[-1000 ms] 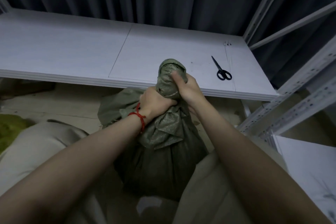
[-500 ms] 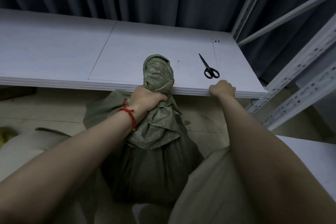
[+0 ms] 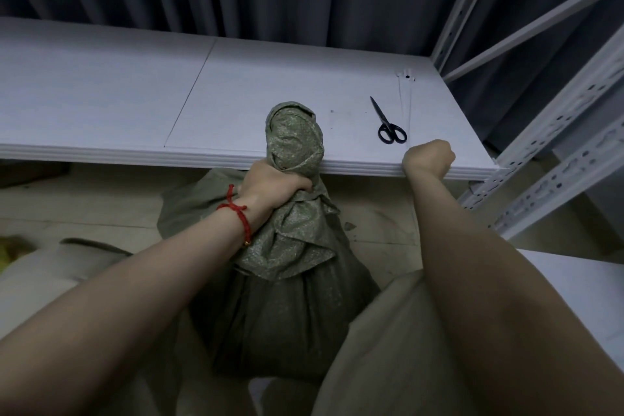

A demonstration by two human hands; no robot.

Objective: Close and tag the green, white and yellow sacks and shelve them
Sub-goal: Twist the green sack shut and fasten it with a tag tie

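Gripping green sack [image 3: 294, 280] neck w/ L hand [image 3: 270, 183].

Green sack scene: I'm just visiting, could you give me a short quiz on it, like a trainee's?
1. True or false: the scissors lie on the white shelf.
2. Which hand grips the twisted neck of the green sack?
3. The right hand is: A) on the sack, B) at the shelf's front edge, C) holding the scissors.
Key: 1 true; 2 the left hand; 3 B.
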